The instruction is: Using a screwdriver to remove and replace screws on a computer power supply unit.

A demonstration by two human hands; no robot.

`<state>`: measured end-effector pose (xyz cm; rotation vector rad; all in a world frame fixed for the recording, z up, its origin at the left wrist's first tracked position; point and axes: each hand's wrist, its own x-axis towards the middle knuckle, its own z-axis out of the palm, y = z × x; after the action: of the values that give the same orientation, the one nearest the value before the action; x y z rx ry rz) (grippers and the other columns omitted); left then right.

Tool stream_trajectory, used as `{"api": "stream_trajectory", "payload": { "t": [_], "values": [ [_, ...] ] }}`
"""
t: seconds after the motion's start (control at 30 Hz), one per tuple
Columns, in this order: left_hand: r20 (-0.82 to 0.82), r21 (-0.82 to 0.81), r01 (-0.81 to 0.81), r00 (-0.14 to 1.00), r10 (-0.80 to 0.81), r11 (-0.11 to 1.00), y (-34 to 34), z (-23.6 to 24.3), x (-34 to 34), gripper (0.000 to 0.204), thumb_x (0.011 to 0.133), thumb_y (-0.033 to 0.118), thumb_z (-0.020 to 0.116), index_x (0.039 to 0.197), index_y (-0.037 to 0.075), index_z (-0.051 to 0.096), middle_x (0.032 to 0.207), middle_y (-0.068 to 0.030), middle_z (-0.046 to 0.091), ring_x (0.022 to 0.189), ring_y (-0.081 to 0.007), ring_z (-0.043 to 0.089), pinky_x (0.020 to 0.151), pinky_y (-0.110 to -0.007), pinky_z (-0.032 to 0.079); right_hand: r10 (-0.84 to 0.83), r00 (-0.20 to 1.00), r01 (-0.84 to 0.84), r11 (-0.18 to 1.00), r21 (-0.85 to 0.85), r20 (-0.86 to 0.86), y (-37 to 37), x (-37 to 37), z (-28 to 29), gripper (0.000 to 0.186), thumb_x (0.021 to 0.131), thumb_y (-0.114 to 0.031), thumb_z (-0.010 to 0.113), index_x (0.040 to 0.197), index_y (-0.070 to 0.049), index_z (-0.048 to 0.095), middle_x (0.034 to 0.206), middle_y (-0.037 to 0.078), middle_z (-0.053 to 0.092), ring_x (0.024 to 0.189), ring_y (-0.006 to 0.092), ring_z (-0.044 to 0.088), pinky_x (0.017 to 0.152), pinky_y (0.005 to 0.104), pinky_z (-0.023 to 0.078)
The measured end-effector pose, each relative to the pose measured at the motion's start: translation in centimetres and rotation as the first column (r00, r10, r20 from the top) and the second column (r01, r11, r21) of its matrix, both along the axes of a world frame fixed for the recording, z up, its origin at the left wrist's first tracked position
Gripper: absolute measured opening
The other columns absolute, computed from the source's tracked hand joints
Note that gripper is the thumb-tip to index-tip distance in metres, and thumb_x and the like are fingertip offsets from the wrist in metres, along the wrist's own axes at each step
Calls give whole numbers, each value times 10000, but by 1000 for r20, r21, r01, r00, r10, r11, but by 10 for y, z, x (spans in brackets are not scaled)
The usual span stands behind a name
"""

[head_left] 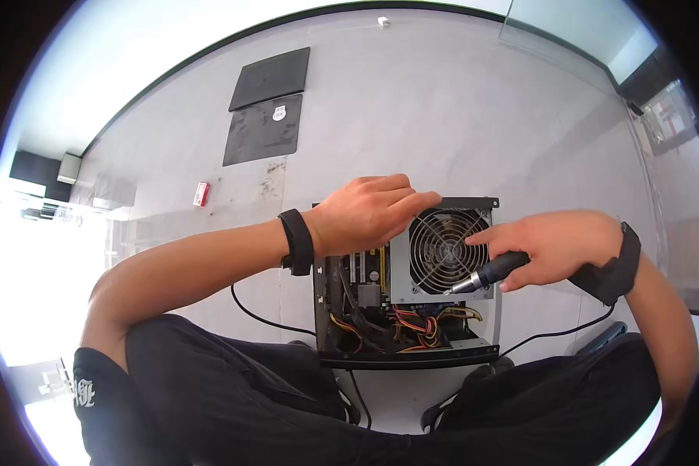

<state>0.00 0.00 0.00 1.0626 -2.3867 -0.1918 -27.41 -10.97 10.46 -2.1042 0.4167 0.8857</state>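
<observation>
An open computer case point(485, 342) lies on the floor between my legs, its inside facing up. Inside it, a metal power supply with a round fan grille point(443, 256) covers the upper right. My right hand point(563, 245) is closed around a screwdriver point(499, 269) with a black handle. The index finger stretches over the grille, and the driver's tip lies above the power supply's lower edge. My left hand point(369, 208) is over the case's far left part, fingers curled and the index finger reaching toward the far edge. Anything in its grip is hidden.
Two dark flat panels point(268, 81) lie on the grey floor point(412, 116) at the far left. A small red and white box point(201, 194) is nearer. Coloured cables point(423, 326) fill the case's near side. Black cords point(260, 317) run from my wristbands behind the case.
</observation>
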Motion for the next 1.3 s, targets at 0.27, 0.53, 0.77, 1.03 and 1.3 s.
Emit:
{"api": "stream_trajectory", "payload": {
  "t": [0.27,0.53,0.77,1.03,1.3],
  "values": [
    [70,-146,89,994,-79,985,-3,-1,-1,415,849,10,733,1248,14,621,884,-57,657,834,-211,663,701,-344,583,50,998,-49,999,-14,26,-5,-1,-4,305,916,-265,733,1071,-5,697,1599,149,463,1131,333,660,940,395,526],
    [122,-184,127,987,-106,975,1,0,-1,462,819,18,717,1269,-2,614,946,-63,669,898,-220,667,775,-341,589,59,997,-59,998,2,44,-8,-2,-7,321,920,-295,735,1078,-18,701,1600,139,462,1151,334,655,962,403,519],
    [128,-211,113,988,-88,971,0,-1,0,443,823,100,690,1248,3,607,866,-25,611,884,-196,624,768,-318,569,73,997,-73,997,-31,28,-7,-2,-4,366,919,-361,731,1089,-38,710,1594,92,478,1205,325,629,995,398,506],
    [139,-219,91,988,-61,971,7,2,0,469,833,88,702,1286,-4,622,916,-18,640,894,-189,639,778,-310,570,69,998,-68,998,4,-9,-10,-1,-5,367,926,-375,727,1073,-39,718,1596,103,474,1201,324,634,994,397,508],
    [77,7,52,996,-52,999,7,4,9,550,784,83,727,1323,42,627,995,-104,664,866,-256,680,775,-353,585,48,999,-48,999,21,-7,-11,3,-3,373,924,-379,735,1064,-33,717,1569,119,508,1187,316,644,980,394,511]
  ]
}}
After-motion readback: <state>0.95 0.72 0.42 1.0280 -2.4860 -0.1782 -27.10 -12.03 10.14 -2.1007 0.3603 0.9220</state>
